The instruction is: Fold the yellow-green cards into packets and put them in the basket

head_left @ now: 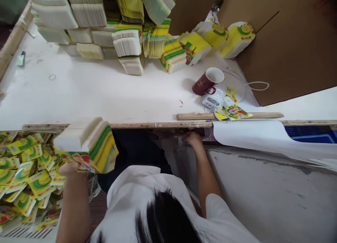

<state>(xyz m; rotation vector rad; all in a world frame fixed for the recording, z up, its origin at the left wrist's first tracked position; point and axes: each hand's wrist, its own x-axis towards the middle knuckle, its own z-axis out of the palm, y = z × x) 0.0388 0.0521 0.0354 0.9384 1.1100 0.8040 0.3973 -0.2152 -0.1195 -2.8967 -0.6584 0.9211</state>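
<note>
My left hand is closed around the lower near side of a thick stack of yellow and green printed cards. The stack is held tilted at the table's front edge, above a basket, its white edges facing up. Down at the front edge of the table, my right hand reaches beneath the tabletop beside some crumpled clear plastic. Its fingers are partly hidden and blurred, so I cannot tell whether they grip the plastic.
More card stacks are piled along the back of the white table. A maroon mug, a bubble-wrapped white device and a wooden stick lie right of centre. Brown cardboard stands behind. A white basket holds loose yellow packets.
</note>
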